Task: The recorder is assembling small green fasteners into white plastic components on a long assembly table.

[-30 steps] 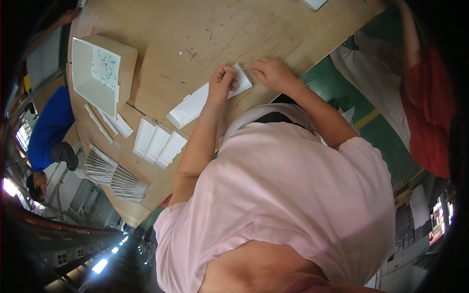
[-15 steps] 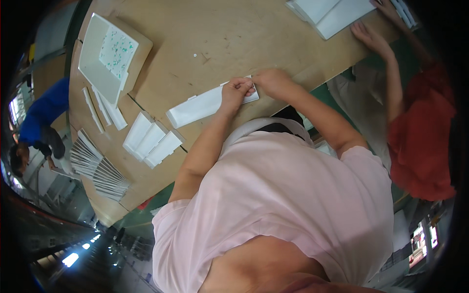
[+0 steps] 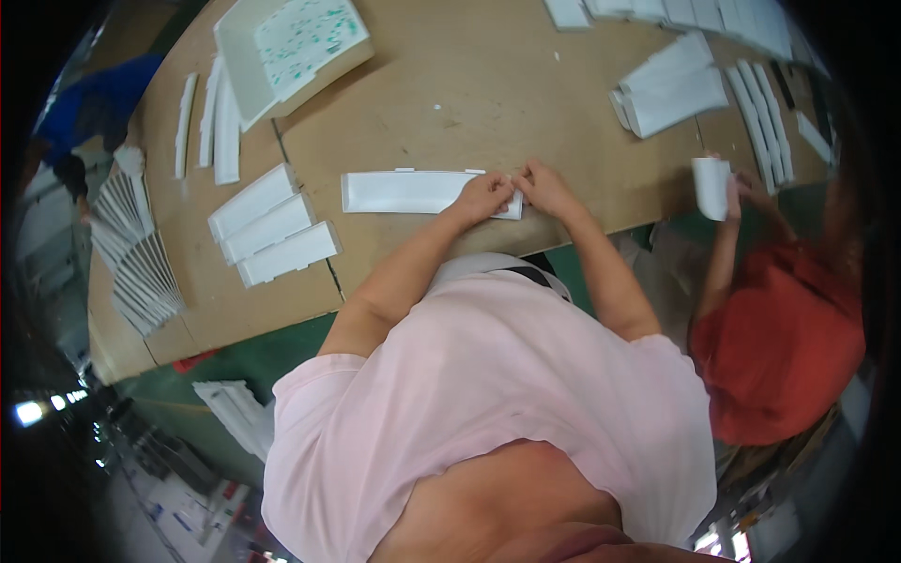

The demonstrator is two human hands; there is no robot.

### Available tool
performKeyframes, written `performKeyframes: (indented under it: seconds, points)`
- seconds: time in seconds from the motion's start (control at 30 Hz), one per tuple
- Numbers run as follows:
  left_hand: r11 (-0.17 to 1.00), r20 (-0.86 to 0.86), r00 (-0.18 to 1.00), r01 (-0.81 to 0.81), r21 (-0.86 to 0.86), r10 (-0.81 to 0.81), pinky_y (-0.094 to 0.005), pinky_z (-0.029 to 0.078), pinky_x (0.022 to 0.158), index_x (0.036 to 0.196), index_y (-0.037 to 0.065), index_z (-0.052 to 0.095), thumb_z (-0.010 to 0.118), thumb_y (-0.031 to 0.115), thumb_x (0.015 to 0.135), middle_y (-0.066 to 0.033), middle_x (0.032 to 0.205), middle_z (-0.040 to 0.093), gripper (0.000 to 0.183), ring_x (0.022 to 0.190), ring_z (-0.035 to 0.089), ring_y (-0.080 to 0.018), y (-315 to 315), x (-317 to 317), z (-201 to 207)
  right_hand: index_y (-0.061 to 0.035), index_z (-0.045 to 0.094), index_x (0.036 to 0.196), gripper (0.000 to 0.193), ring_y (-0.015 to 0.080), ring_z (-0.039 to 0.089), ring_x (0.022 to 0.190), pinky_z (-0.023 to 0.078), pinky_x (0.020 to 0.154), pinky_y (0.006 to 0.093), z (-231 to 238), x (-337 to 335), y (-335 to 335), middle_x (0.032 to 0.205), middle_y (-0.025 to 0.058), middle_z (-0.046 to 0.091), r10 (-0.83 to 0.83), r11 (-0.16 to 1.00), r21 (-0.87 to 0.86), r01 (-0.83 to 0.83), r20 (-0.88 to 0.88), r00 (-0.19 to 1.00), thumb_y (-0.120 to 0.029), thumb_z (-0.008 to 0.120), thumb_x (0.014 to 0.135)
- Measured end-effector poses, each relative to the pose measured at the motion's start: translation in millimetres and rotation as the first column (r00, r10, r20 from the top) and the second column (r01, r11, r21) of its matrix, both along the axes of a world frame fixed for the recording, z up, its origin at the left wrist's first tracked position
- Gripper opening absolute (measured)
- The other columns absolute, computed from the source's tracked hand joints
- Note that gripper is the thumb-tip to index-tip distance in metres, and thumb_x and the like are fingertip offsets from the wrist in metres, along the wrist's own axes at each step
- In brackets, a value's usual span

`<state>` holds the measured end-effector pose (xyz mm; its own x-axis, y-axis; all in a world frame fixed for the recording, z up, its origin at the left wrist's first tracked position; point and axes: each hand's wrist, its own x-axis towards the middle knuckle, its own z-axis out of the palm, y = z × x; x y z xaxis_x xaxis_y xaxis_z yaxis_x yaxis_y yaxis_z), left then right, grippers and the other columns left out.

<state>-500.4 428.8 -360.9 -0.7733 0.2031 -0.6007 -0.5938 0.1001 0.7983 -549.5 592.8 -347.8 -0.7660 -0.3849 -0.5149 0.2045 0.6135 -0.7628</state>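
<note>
A long, shallow white tray-like panel (image 3: 404, 192) lies on the table before me, with small tabs along its far edge. Over its right end, my left hand (image 3: 485, 195) is closed, thumb and fingers pinched together. Close beside it, my right hand (image 3: 544, 186) is also closed, its fingertips meeting the left ones at the panel's end. Whatever sits between the fingertips is too small or hidden to name. Left of the panel lie several similar white panels (image 3: 274, 235), overlapping in a stepped row.
A white bin (image 3: 246, 70) with small green and white bits stands at the far left. Narrow white strips (image 3: 225, 131) lie beside it, and fanned strips (image 3: 145, 249) further left. At right, a co-worker in red holds a white piece (image 3: 710, 188) near stacked white panels (image 3: 671, 84).
The view has shifted, so the panel now appears level. My hands stay at its right end, fingers closer together. The co-worker now holds up a white piece.
</note>
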Motion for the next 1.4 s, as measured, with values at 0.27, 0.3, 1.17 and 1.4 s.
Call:
performKeyframes:
  seconds: [0.27, 0.3, 1.17, 1.4]
  points:
    - [0.833, 0.167, 0.898, -0.440, 0.335, 0.407, -0.0217, 0.035, 0.047, 0.079, 0.007, 0.048, 0.050, 0.018, 0.086, -0.0019, 0.065, 0.051, 0.013, 0.053, 0.043, -0.0087, -41.1, 11.4, 27.4, 0.0002, 0.058, 0.070, 0.017, 0.0234, 0.060, 0.056, 0.047, 0.054, 0.0365, -9.6, 36.9, 27.6, 0.063, 0.0149, 0.062, -0.031, 0.941, 0.331, 0.070, -0.121, 0.992, -0.013, 0.049, 0.076]
    - [0.822, 0.151, 0.892, -0.451, 0.347, 0.426, -0.0216, 0.036, 0.047, 0.079, 0.007, 0.048, 0.050, 0.017, 0.085, -0.0021, 0.066, 0.051, 0.012, 0.053, 0.044, -0.0087, -40.2, 10.0, 31.0, -0.0005, 0.058, 0.071, 0.020, 0.0193, 0.061, 0.058, 0.047, 0.053, 0.0342, -11.8, 44.1, 32.2, 0.063, 0.0132, 0.063, -0.040, 0.927, 0.370, 0.057, -0.055, 0.998, -0.016, 0.048, 0.078]
    - [0.954, -0.057, 0.962, -0.273, -0.119, 0.268, -0.0214, 0.044, 0.050, 0.088, 0.000, 0.060, 0.058, 0.015, 0.082, -0.0031, 0.067, 0.059, 0.016, 0.055, 0.054, -0.0077, -28.7, -38.2, 10.8, -0.0014, 0.057, 0.088, 0.023, 0.0352, 0.057, 0.082, 0.044, 0.072, 0.0426, -7.7, -42.6, -18.1, 0.085, 0.0202, 0.058, 0.018, 0.995, 0.098, 0.008, -0.263, 0.965, -0.022, 0.053, 0.078]
    - [0.979, 0.048, 0.988, -0.138, -0.152, 0.147, -0.0208, 0.046, 0.053, 0.088, 0.000, 0.061, 0.061, 0.012, 0.081, -0.0039, 0.070, 0.061, 0.013, 0.058, 0.056, -0.0084, -10.4, -22.5, 5.5, -0.0065, 0.058, 0.085, 0.017, 0.0342, 0.057, 0.078, 0.045, 0.069, 0.0426, -7.3, -6.0, 11.7, 0.082, 0.0159, 0.060, 0.076, 0.997, 0.043, -0.064, -0.363, 0.929, -0.021, 0.052, 0.081]
